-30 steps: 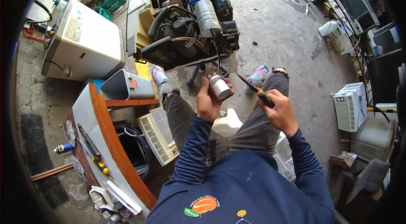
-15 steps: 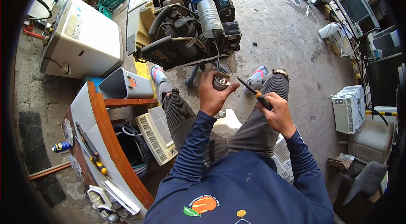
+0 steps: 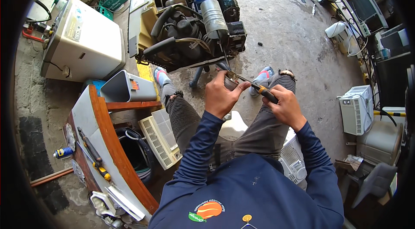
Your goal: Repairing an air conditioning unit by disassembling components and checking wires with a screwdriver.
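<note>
My left hand [image 3: 221,97] is closed around a small round metal can [image 3: 231,83], which looks like a capacitor, held above and between my knees. Pliers with black and orange handles [image 3: 269,95] are gripped in my right hand [image 3: 285,107]. Their long narrow jaws reach left to the top of the can, beside my left fingers. Whether the jaws pinch a wire or terminal there is too small to tell. Wires run up from the can to an opened air conditioner unit [image 3: 206,58], whose compressor and silver cylinder [image 3: 213,18] are exposed.
At left stands a wood-edged bench [image 3: 101,129] with a yellow-handled screwdriver [image 3: 102,172] on it. Beyond it are a grey bin [image 3: 129,86] and a white appliance [image 3: 88,38]. A window air conditioner [image 3: 159,138] rests by my left leg, another [image 3: 357,110] at far right.
My right hand has brought the pliers up and left, so their tip now meets the top of the can. The left hand has tilted the can and shifted slightly right.
</note>
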The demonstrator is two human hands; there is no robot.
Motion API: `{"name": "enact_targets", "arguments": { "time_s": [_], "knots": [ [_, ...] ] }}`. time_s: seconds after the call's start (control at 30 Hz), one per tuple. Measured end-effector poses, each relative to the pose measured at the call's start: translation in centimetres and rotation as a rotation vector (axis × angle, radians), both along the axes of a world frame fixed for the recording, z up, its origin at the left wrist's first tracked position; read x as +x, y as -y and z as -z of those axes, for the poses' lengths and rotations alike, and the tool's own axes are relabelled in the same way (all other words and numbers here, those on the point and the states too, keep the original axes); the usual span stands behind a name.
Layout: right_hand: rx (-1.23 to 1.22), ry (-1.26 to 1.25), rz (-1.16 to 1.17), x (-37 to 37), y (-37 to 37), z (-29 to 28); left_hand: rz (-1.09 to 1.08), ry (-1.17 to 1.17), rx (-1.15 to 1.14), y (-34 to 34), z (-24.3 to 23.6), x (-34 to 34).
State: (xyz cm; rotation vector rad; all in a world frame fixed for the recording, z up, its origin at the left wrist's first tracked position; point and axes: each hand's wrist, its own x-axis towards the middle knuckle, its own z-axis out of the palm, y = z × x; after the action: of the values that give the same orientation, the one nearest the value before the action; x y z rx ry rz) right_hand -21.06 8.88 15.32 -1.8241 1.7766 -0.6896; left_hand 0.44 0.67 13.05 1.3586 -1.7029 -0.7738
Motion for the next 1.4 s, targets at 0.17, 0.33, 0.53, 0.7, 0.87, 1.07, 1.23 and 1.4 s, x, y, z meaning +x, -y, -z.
{"name": "enact_targets", "arguments": {
  "time_s": [0.17, 0.33, 0.53, 0.7, 0.87, 1.07, 1.23, 1.4],
  "knots": [
    [0.017, -0.010, -0.047, -0.4, 0.8, -0.5, 0.042, 0.092, -0.025, 0.2, -0.5, 0.0],
    [0.033, -0.005, -0.087, -0.6, 1.2, -0.8, 0.053, 0.082, 0.020, 0.3, -0.6, 0.0],
    [0.072, 0.050, -0.095, -0.4, 1.4, -1.0, 0.074, 0.062, -0.035, 0.5, 0.0, 0.0],
    [0.167, 0.119, -0.083, -0.2, 1.3, -1.4, 0.075, 0.036, -0.030, 0.5, 0.1, 0.1],
    [0.197, 0.122, -0.067, 0.0, 1.2, -1.6, 0.055, 0.043, -0.032, 0.5, -0.2, -0.1],
    [0.010, -0.050, 0.021, 1.5, 0.0, -0.2, -0.036, -0.010, 0.054, -0.3, -0.9, -0.6],
    [-0.014, -0.012, 0.164, 2.9, -0.6, 0.4, -0.126, -0.026, 0.020, -0.4, 0.6, -1.0],
    [-0.009, 0.084, 0.224, 3.6, -0.1, -0.3, -0.075, -0.060, 0.021, -0.7, 1.9, -0.9]
  ]
}}
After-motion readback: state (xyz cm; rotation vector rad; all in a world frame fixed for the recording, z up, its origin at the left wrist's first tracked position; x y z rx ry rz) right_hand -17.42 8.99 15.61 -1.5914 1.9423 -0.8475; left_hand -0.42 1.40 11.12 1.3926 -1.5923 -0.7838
